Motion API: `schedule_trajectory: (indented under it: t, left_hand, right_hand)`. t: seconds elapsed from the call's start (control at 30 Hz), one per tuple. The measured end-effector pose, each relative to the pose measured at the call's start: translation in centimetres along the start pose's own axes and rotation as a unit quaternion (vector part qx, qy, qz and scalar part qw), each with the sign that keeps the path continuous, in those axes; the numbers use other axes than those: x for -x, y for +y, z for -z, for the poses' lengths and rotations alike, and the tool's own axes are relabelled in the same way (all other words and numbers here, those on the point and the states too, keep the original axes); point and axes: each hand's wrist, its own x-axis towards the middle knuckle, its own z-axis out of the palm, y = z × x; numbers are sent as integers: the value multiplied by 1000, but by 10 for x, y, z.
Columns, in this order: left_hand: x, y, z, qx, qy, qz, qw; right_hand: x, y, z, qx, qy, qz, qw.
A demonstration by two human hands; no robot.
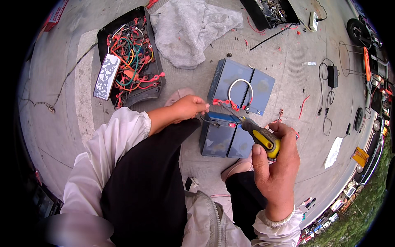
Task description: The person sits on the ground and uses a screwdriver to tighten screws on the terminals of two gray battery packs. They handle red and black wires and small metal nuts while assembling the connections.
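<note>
Concrete ground (288,88) is carrying everything, with greenery (354,214) showing at the lower right edge (fisheye is bending the far stuff). Four grey-blue batteries are sitting in front of the person as two pairs: an upper pair (261,86) farther out, a lower pair (216,144) nearer, close together. A white wire (240,80) is arching over the upper pair, its ends coming down by that pair's near edge. Red connectors (233,106) are clustering there, over the strip between the pairs.

Right hand (279,171) is holding a screwdriver (266,140), thumb and fingers closing on the yellow-and-grey handle. Its shaft is pointing up and left, over the batteries toward the connectors; can't tell if the tip is touching one. Left hand (188,109) is reaching in from the left, fingertips narrowing together just beside the leftmost connector; can't tell if they're actually gripping it.

Around the batteries: a black tray (142,98) is lying up left, heaped with coloured leads (133,51), and a spotted box (107,77) is resting at its left edge. Grey cloth (181,33) is lying crumpled beside the tray. Second tray (252,13) is sitting at the top, holding small parts. Black adapter (332,77) is lying off to the right.
</note>
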Motion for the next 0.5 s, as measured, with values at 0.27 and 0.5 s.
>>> schedule_trajectory:
  t: [0.27,0.5]
  left_hand:
    - [7,3,0,-178,-10,-6,984]
    - [6,-1,0,-181,-13,14,983]
  right_hand:
    - [5,2,-5,12,-1,-23,1000]
    - [-1,6,-8,12,42,62,997]
